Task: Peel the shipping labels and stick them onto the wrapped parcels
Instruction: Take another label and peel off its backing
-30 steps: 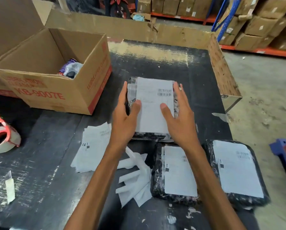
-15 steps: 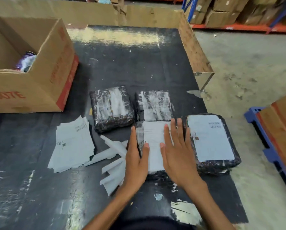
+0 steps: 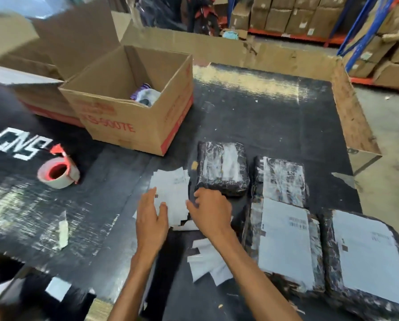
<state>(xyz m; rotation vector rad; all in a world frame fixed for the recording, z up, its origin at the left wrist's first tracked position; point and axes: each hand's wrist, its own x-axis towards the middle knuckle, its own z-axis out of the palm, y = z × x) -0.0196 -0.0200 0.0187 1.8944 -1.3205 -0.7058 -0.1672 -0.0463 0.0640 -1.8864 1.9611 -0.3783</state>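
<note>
A warehouse packing bench fills the view: a scuffed black table walled with cardboard along its far and right sides, pallet racks of cartons behind it. Near the middle sits the stack of shipping labels, loose white sheets fanned on the black top. Both hands are over it. The left hand lies flat on the stack's 7 o'clock corner, fingers spread and gripping nothing. The right hand hovers at the stack's 3 o'clock edge with its fingers curled; motion blur hides whether they pinch a sheet, so I cannot tell.

Going by what lies on the table, about half of the visible work looks done. At 3 o'clock from the stack, two labelled parcels lie side by side in black wrap, each with a white label across its top. Two bare parcels, at 1 to 2 o'clock from the stack and glossy with clear tape, carry no label yet. Peeled backing strips are scattered at 5 o'clock, just beside the right forearm.

Further out, a roll of red-cored packing tape stands at 9 o'clock, and an open carton with red print holds wrapped goods at 11 o'clock.
</note>
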